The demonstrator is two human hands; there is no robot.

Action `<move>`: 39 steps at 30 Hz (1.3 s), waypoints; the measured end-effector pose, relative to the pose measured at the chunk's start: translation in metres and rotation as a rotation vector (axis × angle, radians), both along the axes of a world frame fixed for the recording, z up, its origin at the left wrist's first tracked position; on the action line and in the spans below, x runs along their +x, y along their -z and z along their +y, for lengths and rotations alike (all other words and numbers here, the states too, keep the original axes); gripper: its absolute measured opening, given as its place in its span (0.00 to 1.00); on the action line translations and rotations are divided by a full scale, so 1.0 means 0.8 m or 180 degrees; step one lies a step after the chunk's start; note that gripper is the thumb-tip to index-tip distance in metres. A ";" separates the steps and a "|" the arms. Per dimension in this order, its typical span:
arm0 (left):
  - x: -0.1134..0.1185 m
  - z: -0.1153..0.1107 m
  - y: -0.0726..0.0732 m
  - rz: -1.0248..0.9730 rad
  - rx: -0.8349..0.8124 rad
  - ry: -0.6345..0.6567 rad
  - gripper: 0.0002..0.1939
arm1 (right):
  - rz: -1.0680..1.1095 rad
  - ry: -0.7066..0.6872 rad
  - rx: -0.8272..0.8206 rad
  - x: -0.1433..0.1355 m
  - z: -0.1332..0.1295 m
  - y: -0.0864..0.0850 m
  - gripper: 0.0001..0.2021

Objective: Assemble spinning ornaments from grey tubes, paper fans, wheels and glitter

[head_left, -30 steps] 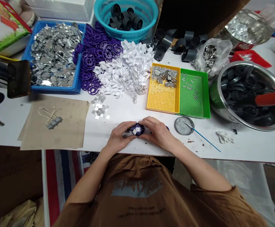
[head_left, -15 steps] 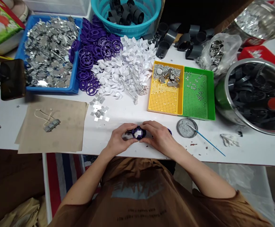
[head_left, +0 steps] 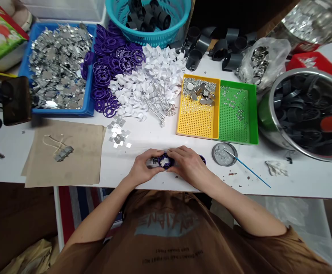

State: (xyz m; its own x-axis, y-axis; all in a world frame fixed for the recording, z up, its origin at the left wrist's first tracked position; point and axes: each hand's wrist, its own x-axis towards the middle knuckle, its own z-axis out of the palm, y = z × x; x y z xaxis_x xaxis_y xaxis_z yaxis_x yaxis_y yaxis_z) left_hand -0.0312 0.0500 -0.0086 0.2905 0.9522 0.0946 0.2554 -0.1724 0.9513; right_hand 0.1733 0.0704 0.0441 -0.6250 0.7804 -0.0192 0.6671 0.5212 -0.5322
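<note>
Between my two hands, at the table's front middle, is a round purple plastic part (head_left: 165,161) with a pale square piece inside its ring. My left hand (head_left: 143,166) grips its left side with thumb and fingers. From the right, my right hand (head_left: 189,164) closes on the same part, its fingers covering that edge. Some thin dark metal shows beside the left fingers. A second purple piece (head_left: 202,159) lies partly hidden behind my right hand. To the right stands a small round dish (head_left: 224,154) of clear gel, a blue stick (head_left: 253,173) resting in it.
Small mirror squares (head_left: 119,133) lie left of my hands, near brown sheets (head_left: 90,152). Behind are white pieces (head_left: 151,76), purple rings (head_left: 101,72), a yellow tray (head_left: 197,127) and a green tray (head_left: 234,129). A metal pot (head_left: 268,125) of dark parts stands right.
The view has shifted slightly. Both hands still grip the purple part; the pale square inside it looks a little differently turned, and the right fingers cover more of the rim.
</note>
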 end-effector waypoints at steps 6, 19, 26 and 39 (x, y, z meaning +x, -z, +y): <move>-0.003 0.002 0.002 0.0236 0.0224 0.0016 0.19 | 0.0369 -0.0302 0.0541 -0.015 -0.011 0.003 0.11; -0.032 -0.010 -0.006 0.0794 0.0536 0.0027 0.15 | 0.0658 0.0196 0.0488 0.002 -0.020 0.013 0.08; -0.041 -0.017 0.004 0.1374 0.0849 -0.0261 0.08 | 0.0297 0.0327 0.0360 -0.011 -0.020 0.014 0.25; -0.045 -0.029 -0.012 0.2366 0.1099 -0.0101 0.10 | 0.0064 0.0357 0.0192 -0.015 -0.016 0.012 0.24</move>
